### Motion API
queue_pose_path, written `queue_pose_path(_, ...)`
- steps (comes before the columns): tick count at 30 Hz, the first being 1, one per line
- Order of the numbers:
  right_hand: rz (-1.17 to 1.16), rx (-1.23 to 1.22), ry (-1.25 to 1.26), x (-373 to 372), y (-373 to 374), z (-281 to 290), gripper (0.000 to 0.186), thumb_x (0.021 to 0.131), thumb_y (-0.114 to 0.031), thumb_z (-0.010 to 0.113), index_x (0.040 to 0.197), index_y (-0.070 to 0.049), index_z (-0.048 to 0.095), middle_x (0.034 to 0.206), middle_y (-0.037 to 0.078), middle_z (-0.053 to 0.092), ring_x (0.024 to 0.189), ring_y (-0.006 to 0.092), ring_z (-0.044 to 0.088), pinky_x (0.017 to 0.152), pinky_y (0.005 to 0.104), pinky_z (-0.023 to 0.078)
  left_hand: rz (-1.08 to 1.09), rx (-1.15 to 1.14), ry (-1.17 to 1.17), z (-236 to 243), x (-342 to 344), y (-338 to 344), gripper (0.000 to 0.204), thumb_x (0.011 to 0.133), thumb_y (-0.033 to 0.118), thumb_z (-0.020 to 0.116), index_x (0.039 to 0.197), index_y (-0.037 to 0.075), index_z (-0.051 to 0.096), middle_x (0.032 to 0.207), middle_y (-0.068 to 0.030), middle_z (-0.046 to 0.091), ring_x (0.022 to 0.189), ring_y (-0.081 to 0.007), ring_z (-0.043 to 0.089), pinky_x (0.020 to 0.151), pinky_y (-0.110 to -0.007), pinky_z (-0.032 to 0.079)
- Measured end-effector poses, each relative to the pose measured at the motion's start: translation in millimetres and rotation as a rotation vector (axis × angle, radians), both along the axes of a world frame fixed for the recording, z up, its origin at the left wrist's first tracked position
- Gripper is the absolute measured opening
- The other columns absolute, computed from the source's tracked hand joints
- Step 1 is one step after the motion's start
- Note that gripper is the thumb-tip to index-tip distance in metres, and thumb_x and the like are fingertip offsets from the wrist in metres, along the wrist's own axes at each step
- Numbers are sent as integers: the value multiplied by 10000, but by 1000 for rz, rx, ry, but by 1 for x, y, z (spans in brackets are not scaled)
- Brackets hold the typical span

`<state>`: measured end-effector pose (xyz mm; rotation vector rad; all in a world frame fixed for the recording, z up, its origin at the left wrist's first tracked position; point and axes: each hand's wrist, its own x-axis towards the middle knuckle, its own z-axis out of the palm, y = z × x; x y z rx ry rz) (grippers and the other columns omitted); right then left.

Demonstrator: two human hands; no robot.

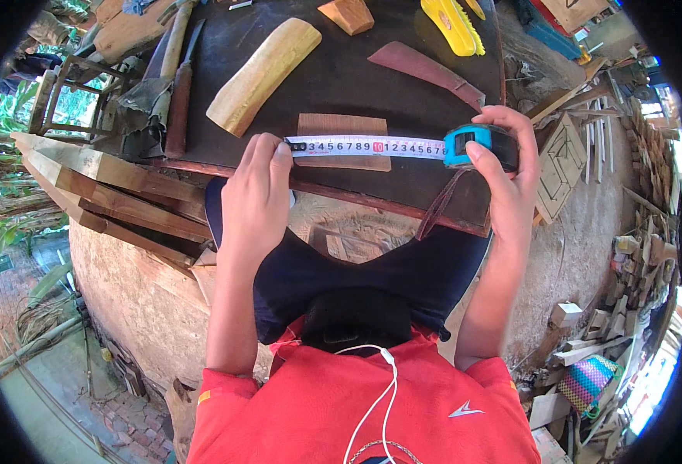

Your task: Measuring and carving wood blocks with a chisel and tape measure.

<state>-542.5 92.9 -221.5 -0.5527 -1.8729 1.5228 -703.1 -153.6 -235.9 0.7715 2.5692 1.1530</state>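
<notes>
A tape measure [457,147] with a teal and black case is drawn out sideways above the dark table. My right hand [509,158] is closed round the case, thumb on its front. The end of the white blade is pinched in the fingers of my left hand [257,193]. Beneath the blade lies a small flat brown wood block [342,124], its upper and lower edges showing on either side. From the case a dark wrist strap [439,205] hangs over the table's front edge.
On the table [341,69] lie a pale rounded wood piece [263,76], a reddish wood strip [426,71], a yellow brush [453,27] and a wood wedge [347,14]. A wooden-handled knife [179,112] rests at the left edge. Long timbers [124,189] stand left of the table.
</notes>
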Motion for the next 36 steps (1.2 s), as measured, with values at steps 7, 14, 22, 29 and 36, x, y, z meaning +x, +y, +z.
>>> queue_pose_path(7,-44,69,65,-2,2,-17,374,873,-49,756,1214,-39,602,1102,60,651,947,108,634,831,267,550,-73,-177,297,2,0,10,219,1074,243,424,1045,66,550,983,-166,613,838,-431,643,695,-498,511)
queue_pose_path(14,-85,63,118,1,3,-31,311,862,-40,769,1138,-40,627,1076,44,662,927,93,638,794,251,535,-71,-176,318,2,-1,11,215,1073,260,445,1077,86,571,982,-143,624,834,-415,656,662,-488,513)
queue_pose_path(22,-54,64,117,2,2,-33,319,834,-61,789,1117,-35,644,1065,31,653,917,95,632,812,245,513,-73,-187,317,3,-3,15,212,1066,257,449,1084,93,582,987,-137,628,840,-414,659,663,-488,518)
queue_pose_path(29,-48,269,145,7,5,-35,330,813,-77,793,1099,-26,636,1089,53,632,949,119,619,857,271,495,-112,-164,362,2,-4,12,179,1039,234,473,1084,104,588,976,-137,620,823,-416,654,650,-495,518)
queue_pose_path(36,-64,111,120,7,1,-35,321,812,-71,778,1097,-30,636,1078,43,635,941,110,620,847,267,492,-103,-171,328,1,-2,11,218,1072,264,451,1073,93,585,951,-140,597,796,-408,651,627,-485,506)
